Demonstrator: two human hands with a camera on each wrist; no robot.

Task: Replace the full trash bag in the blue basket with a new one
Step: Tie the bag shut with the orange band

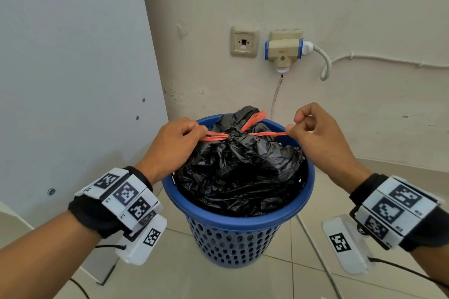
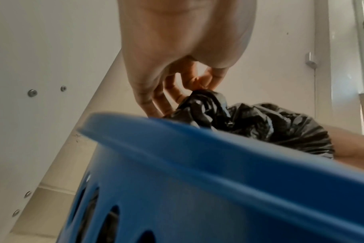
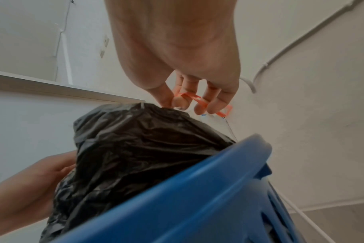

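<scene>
A full black trash bag [image 1: 239,172] bulges out of the blue perforated basket [image 1: 233,223] on the floor. An orange string [image 1: 264,133] is wound round the bag's gathered neck, with ends stretched to either side. My left hand [image 1: 181,137] pinches the left end of the orange string at the basket's left rim. My right hand [image 1: 308,126] pinches the right end, pulled taut. In the right wrist view the orange string [image 3: 194,99] loops through my fingers [image 3: 210,105] above the black bag [image 3: 135,144]. The left wrist view shows fingers [image 2: 199,82] at the bag's knot [image 2: 206,106] over the blue rim [image 2: 197,148].
A grey-white cabinet panel [image 1: 73,68] stands close on the left. The wall behind carries a socket [image 1: 244,41] and a plug adapter [image 1: 284,52] with white cables. A cable [image 1: 318,255] lies on the tiled floor right of the basket.
</scene>
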